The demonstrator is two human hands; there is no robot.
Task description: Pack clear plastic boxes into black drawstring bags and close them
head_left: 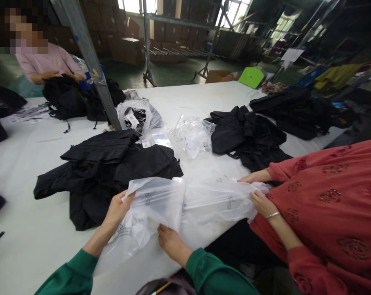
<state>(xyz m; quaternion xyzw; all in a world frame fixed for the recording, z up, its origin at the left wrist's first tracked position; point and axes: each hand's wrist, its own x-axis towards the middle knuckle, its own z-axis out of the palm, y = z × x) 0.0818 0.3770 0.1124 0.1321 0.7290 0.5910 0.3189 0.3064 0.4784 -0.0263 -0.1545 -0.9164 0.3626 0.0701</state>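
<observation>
My left hand (119, 208) pinches the upper left edge of a translucent plastic bag (151, 198) with small dark print. Lower down, my right hand (172, 242) grips the near edge of the same bag between thumb and fingers. The bag lies across a white roll (175, 200) of plastic on the table. On the roll's other side, a co-worker in red pulls at a second stretch of printed plastic (218, 200) with both hands. Just beyond my left hand sits a heap of black fabric bags (102, 168).
Clear crumpled plastic (193, 135) and an open bag of black items (136, 119) lie mid-table (161, 96). More black fabric pieces (247, 133) are at the right. A metal post (91, 57) rises at the left, near a person in pink. The co-worker's red sleeve (314, 164) is close by.
</observation>
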